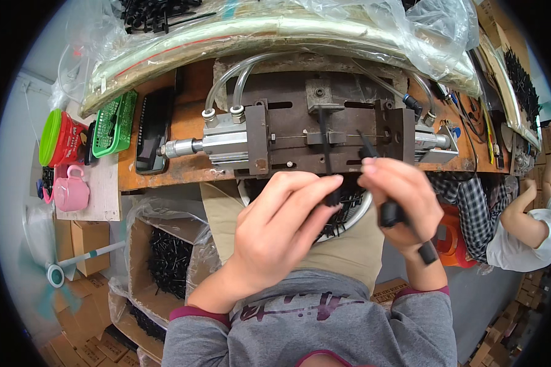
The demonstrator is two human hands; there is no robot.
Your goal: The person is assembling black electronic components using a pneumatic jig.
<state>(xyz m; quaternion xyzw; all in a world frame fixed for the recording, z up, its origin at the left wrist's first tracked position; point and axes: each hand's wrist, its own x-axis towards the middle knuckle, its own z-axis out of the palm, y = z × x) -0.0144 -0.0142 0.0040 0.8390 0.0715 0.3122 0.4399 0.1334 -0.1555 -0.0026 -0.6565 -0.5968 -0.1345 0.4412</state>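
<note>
My left hand pinches a black plastic part with a long thin stem. The stem reaches up over the small centre block of a dark metal clamping fixture. My right hand, slightly blurred, has its fingers closed on another black stemmed part, whose tip points toward the fixture. More black pieces show against the right palm and down by the wrist; whether they belong to one part is unclear. Below both hands, a white-rimmed bowl in the lap contains several similar black parts, partly hidden.
Silver air cylinders with clear hoses flank the fixture on a wooden bench. To the left are a phone, green basket and pink cup. A plastic-lined carton stands lower left; another person sits at right.
</note>
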